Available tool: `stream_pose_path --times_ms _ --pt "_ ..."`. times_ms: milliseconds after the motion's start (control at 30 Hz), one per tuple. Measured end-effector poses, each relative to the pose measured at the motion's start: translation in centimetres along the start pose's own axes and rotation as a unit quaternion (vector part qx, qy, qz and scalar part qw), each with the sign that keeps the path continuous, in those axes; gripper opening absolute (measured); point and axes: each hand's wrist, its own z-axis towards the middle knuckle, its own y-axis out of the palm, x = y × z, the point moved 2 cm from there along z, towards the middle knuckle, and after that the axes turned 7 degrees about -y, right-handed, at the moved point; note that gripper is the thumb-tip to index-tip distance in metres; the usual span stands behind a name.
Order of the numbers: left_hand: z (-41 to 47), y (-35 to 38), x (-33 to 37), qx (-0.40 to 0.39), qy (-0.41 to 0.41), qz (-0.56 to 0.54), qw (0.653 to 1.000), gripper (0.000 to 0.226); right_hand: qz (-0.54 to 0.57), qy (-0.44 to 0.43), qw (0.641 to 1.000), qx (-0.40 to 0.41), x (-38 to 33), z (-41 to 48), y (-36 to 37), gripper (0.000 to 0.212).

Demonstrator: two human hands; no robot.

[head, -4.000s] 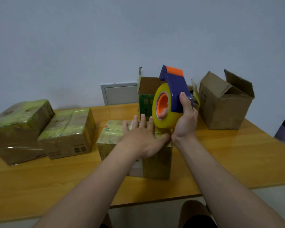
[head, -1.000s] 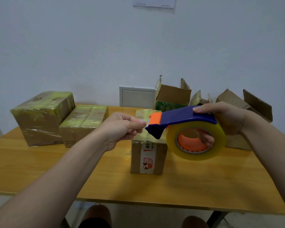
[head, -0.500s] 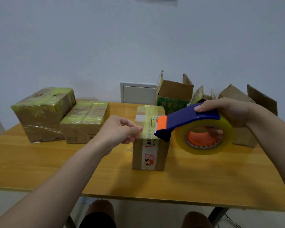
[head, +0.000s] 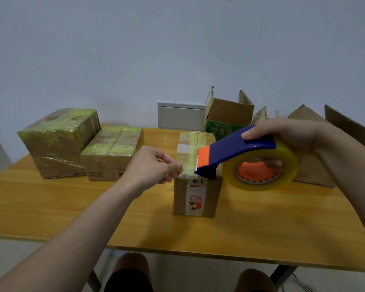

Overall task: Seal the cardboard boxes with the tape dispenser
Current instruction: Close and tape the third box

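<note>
At mid-surface (head: 72, 207): one cardboard box (head: 196, 197), upright, taped on top. I log the hands apart: left hand (head: 150, 167) pinching the free tape end (head: 187, 166) over the box's near top edge; right hand (head: 282, 133) clamped round the tape dispenser (head: 240, 148), held above the box. Step, by my judgement: starting a strip. Next calls for pressing the end down, then drawing the dispenser across.

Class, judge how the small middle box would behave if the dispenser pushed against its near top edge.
The middle box looks small and squat, so it would probably slide on the glossy table rather than tip. No hand visibly pins it: the left hand pinches tape, the right hand grips the tape dispenser.
</note>
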Motion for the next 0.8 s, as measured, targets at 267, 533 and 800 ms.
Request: stream_pose_path --times_ms 267,533,800 --pt "0.2 0.0 0.0 0.012 -0.005 0.033 0.999 0.014 -0.007 0.004 1.000 -0.001 0.5 0.6 0.0 0.057" --pt "0.9 -0.4 -0.5 -0.082 -0.087 0.030 0.992 0.036 -0.010 0.005 1.000 -0.007 0.5 0.8 -0.2 0.050" --pt "2.5 -0.3 0.9 -0.032 -0.027 0.155 0.987 0.023 -0.030 -0.001 0.999 -0.012 0.5 1.3 -0.1 0.044"
